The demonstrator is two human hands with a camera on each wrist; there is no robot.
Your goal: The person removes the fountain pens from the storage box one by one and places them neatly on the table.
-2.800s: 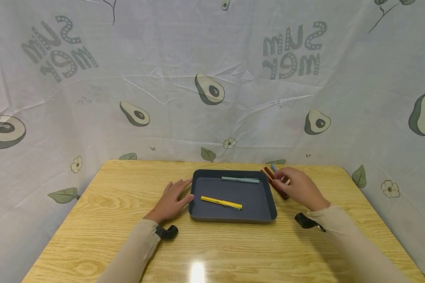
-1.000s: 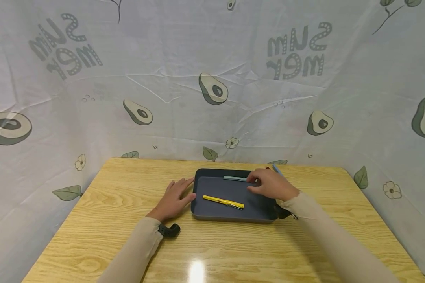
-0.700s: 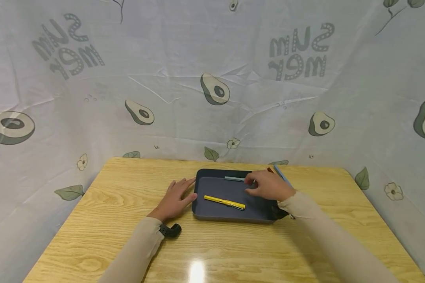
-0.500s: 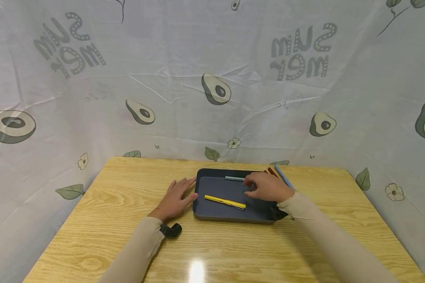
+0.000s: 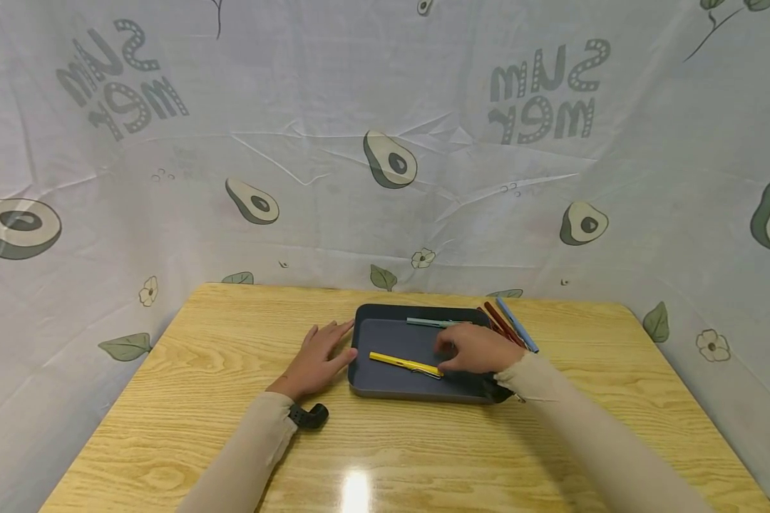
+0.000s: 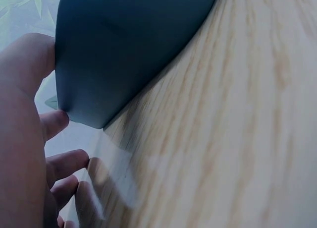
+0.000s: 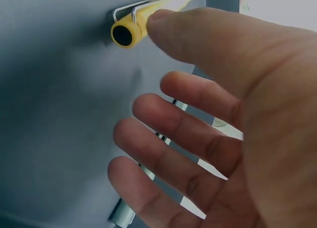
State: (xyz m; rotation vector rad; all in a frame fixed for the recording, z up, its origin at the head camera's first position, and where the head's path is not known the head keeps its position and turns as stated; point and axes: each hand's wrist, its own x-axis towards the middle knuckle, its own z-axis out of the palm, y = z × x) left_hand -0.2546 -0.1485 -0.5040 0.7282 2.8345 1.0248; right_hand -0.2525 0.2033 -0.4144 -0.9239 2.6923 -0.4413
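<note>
A dark grey tray (image 5: 417, 393) lies on the table with two pens in it. The yellow pen (image 5: 398, 362) is toward its front, and a grey-blue pen (image 5: 425, 323) runs along the back, partly covered by my right hand (image 5: 478, 348). That hand hovers inside the tray with nothing gripped. In the right wrist view the thumb overlaps the capped end of the yellow pen (image 7: 141, 27), while the other fingers are spread apart from it, loosely bent. My left hand (image 5: 314, 360) rests beside the tray's left wall, fingertips at the rim (image 6: 58, 64).
Just beyond the tray's right side lie dark red pens (image 5: 502, 324) and a blue pen (image 5: 516, 325) on the wooden table (image 5: 250, 320). A patterned white cloth (image 5: 321, 235) hangs behind the table's back edge.
My right hand has moved left from the dark red pens into the tray, then forward from the grey-blue pen to the yellow one. The left hand has stayed at the tray.
</note>
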